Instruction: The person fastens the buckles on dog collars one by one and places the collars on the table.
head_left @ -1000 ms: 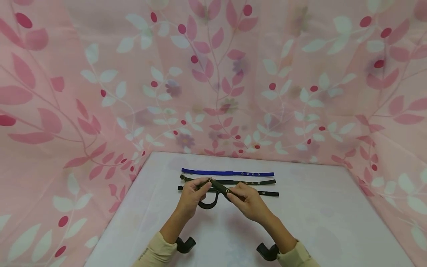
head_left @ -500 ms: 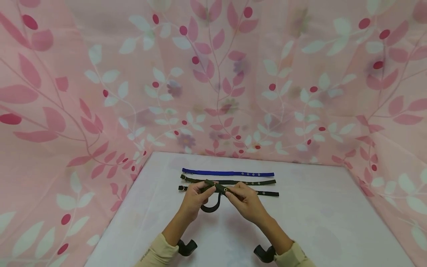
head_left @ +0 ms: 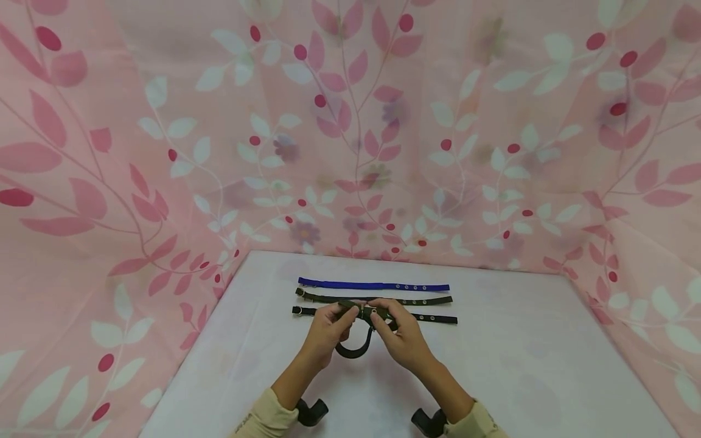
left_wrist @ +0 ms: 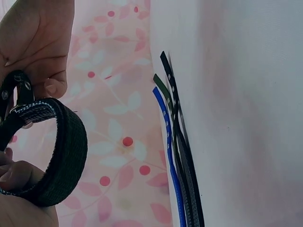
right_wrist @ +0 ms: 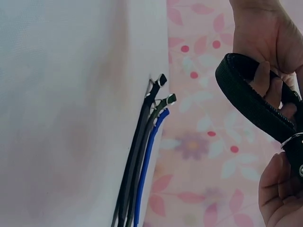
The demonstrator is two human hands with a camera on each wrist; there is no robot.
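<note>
So a pink leafy curtain (head_left: 350, 152) is hanging behind a white desk (head_left: 493, 377). Three collars are lying straight across it, blue collar (head_left: 350, 285) farthest, then olive collar (head_left: 328, 298), then black collar (head_left: 445, 319), probably lined up so none gets tangled. In front of them, the left hand (head_left: 327, 334) is pinching one side of a dark green buckle collar (left_wrist: 73, 151) and the right hand (head_left: 408, 340) is pinching the other, both near the join, I guess to control both ends at once. That's leaving its loop bowing down below them, above the desk. Tiny stuff: a metal ring (right_wrist: 289, 139) is showing at the join, and an eyelet (head_left: 374, 311) is sitting by the right thumb.
</note>
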